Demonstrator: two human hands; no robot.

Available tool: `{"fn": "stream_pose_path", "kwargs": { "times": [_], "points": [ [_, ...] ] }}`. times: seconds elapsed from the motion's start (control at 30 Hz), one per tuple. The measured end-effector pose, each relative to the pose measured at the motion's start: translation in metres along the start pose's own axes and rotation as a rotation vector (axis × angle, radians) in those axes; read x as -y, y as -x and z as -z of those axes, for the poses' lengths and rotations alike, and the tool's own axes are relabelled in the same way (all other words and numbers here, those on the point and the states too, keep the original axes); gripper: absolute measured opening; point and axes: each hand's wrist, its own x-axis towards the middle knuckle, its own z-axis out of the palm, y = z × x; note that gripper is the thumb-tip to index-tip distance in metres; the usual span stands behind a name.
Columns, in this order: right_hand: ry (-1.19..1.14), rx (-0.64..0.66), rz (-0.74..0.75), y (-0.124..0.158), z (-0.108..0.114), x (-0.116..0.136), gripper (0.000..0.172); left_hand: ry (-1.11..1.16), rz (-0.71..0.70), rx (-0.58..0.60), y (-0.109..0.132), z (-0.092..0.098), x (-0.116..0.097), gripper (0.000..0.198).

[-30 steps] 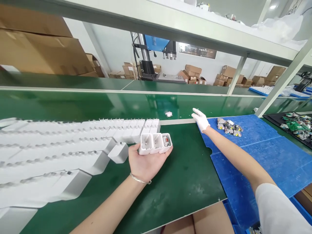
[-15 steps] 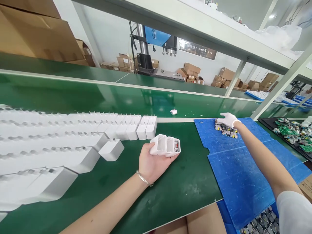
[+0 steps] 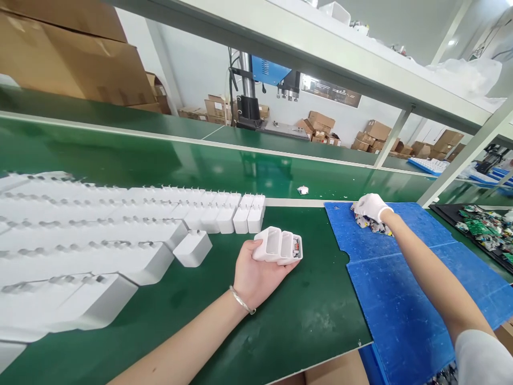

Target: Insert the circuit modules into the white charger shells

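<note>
My left hand point(image 3: 256, 272) lies palm up over the green table and holds three white charger shells point(image 3: 278, 246) side by side; the rightmost shell has a circuit board inside, the other two look hollow. My right hand point(image 3: 371, 206), in a white glove, rests fingers down on a small pile of circuit boards point(image 3: 374, 224) at the far edge of the blue plastic sheet point(image 3: 401, 283). Whether it grips a board is hidden by the glove.
Rows of white charger shells point(image 3: 120, 230) with prongs up fill the left of the table, with one loose shell point(image 3: 192, 248) beside them. A small white scrap point(image 3: 303, 190) lies on the green conveyor. A black tray of green boards point(image 3: 481, 227) sits far right.
My right hand moved from the blue sheet's far left corner onto the pile of circuit boards and settled there. My left hand shifted slightly right with the shells.
</note>
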Motion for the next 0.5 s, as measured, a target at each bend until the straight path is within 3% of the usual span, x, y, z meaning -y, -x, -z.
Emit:
{"fn": "stream_pose_path", "kwargs": {
  "times": [0.17, 0.37, 0.5],
  "points": [
    [-0.036, -0.072, 0.211, -0.007, 0.003, 0.031, 0.030, -0.005, 0.010, 0.022, -0.002, 0.001, 0.002, 0.019],
    [-0.082, -0.113, 0.285, -0.042, -0.034, 0.098, 0.034, 0.018, 0.022, 0.021, -0.002, 0.004, 0.001, 0.017],
    [-0.105, -0.088, 0.320, -0.048, -0.050, 0.121, 0.033, 0.015, 0.032, 0.013, -0.003, 0.007, 0.001, 0.017]
  ]
}}
